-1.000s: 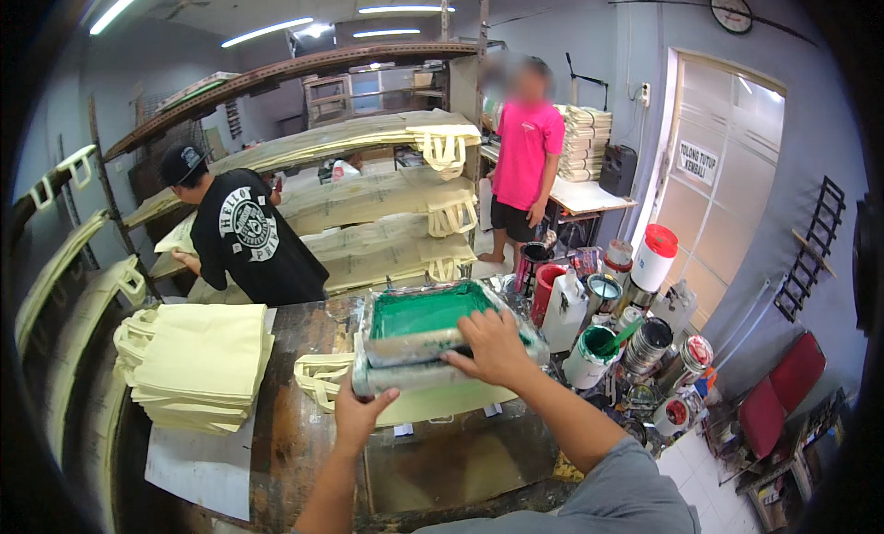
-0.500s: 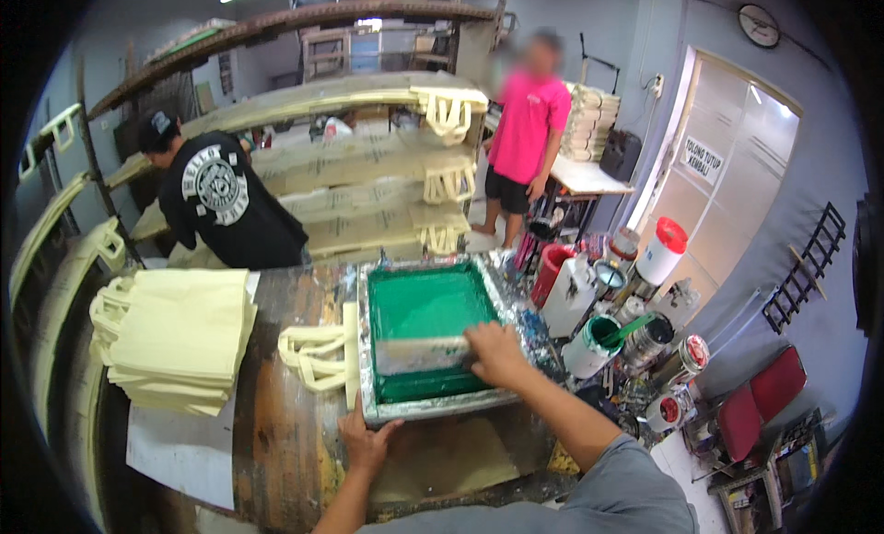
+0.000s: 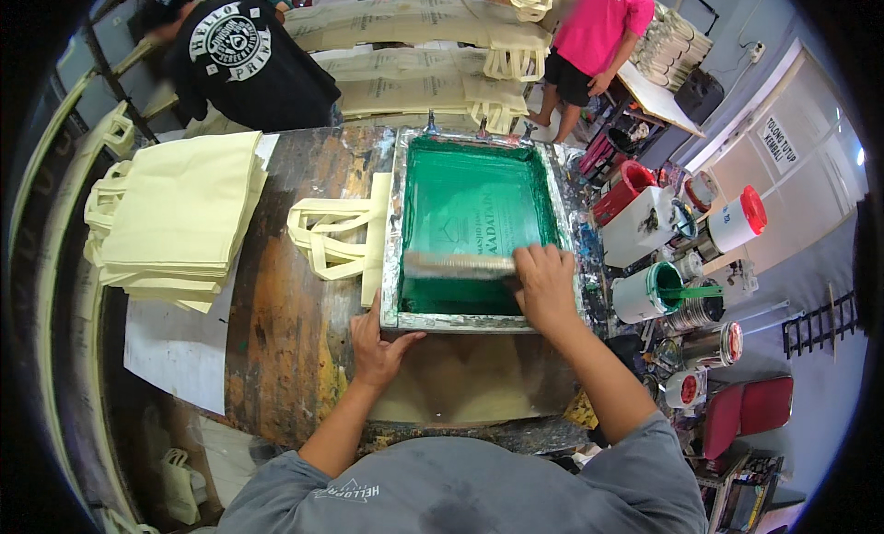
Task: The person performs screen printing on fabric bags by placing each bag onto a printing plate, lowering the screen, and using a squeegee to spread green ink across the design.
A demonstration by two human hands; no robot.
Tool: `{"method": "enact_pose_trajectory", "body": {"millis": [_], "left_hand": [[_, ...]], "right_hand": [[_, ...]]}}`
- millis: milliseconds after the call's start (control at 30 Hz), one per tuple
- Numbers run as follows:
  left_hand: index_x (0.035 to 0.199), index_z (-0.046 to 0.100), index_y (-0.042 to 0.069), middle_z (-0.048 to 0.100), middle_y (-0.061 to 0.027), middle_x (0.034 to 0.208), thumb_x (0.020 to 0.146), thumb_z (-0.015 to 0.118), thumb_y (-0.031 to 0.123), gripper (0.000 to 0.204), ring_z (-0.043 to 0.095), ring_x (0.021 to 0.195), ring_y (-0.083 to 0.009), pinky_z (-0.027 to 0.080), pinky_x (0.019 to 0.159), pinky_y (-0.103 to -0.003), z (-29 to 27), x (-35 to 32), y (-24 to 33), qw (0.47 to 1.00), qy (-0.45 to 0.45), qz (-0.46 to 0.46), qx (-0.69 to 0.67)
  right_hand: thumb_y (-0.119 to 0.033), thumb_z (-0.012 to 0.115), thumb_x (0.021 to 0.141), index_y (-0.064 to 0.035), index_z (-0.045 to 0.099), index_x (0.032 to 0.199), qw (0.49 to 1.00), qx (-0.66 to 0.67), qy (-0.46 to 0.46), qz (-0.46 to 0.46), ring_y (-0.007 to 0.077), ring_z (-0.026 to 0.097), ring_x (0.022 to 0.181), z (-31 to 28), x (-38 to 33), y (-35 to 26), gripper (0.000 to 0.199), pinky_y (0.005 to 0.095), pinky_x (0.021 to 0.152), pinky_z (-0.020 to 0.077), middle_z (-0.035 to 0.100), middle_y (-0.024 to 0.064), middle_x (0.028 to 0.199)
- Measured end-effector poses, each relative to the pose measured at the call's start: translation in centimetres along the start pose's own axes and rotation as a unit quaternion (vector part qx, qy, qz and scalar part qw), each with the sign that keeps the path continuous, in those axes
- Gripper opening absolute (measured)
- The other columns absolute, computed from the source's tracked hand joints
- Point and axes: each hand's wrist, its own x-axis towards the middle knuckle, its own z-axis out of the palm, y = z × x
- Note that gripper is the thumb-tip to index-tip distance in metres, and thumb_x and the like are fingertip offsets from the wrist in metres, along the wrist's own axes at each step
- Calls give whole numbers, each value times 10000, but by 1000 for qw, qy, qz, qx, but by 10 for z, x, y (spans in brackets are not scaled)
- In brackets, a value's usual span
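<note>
A wooden-framed printing screen [image 3: 399, 223] lies on the table, its mesh coated with green ink and a faint design showing through. My right hand [image 3: 545, 281] is closed around the right end of a squeegee [image 3: 460, 264], which stands across the mesh in the nearer half. At the screen's near left corner my left hand [image 3: 379, 345] grips the frame, thumb stretched along the front edge. A pale yellow tote bag [image 3: 376, 226] pokes out from under the screen's left side with its handles; the rest of it is hidden.
A stack of pale yellow bags [image 3: 175, 212] sits at the left of the stained table [image 3: 285, 350]. Ink tubs, including a white bucket [image 3: 640, 295] with green ink, crowd the right. Racks of bags [image 3: 414, 87] and two people stand beyond the table.
The view has tipped downward, so everything appears higher. The squeegee is somewhat nearer the front of the screen, and the design now shows through the mesh beyond it. My left hand stays at the corner.
</note>
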Motion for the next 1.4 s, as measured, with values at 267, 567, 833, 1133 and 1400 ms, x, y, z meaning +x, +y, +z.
{"method": "enact_pose_trajectory", "body": {"millis": [267, 567, 833, 1133, 1400], "left_hand": [[1579, 509, 21, 752, -109, 1216, 692, 980, 418, 1080, 600, 961, -323, 456, 917, -423, -1, 9, 3, 999, -21, -16, 34], [1495, 617, 13, 555, -156, 1120, 712, 853, 747, 1099, 533, 1066, -336, 416, 958, -482, -31, 75, 21, 985, -2, 42, 164], [1297, 714, 10, 679, -206, 1175, 909, 652, 759, 845, 638, 1119, -388, 488, 983, -476, 110, 347, 11, 888, 73, 363, 273], [802, 699, 102, 710, -80, 806, 881, 657, 763, 667, 696, 760, -294, 511, 768, -434, 131, 321, -4, 898, 29, 304, 318], [860, 699, 89, 708, -83, 847, 891, 640, 769, 684, 703, 827, -296, 523, 801, -451, 115, 287, 8, 895, -14, 283, 345]], "right_hand": [[-184, 868, 750, -132, 606, 1206, 995, -43, 95, 10, 295, 615, 1052, 90, 132, 73, 529, 497, 900, 409, 643, 75, 1086], [-265, 896, 773, -158, 589, 1313, 998, -60, 30, 1, 299, 646, 1196, 80, 228, 119, 630, 541, 951, 444, 690, 57, 1219], [-154, 748, 860, -175, 639, 1230, 988, -81, 132, 24, 256, 650, 1113, 135, 224, 112, 387, 507, 892, 443, 683, 24, 1098], [-185, 810, 839, -137, 615, 1284, 996, -72, 43, -8, 269, 650, 1101, 107, 184, 100, 488, 499, 902, 450, 677, 39, 1137], [-238, 905, 740, -144, 573, 1210, 993, -97, 64, -2, 276, 632, 1059, 104, 155, 84, 583, 475, 885, 445, 640, 38, 1114]]}}
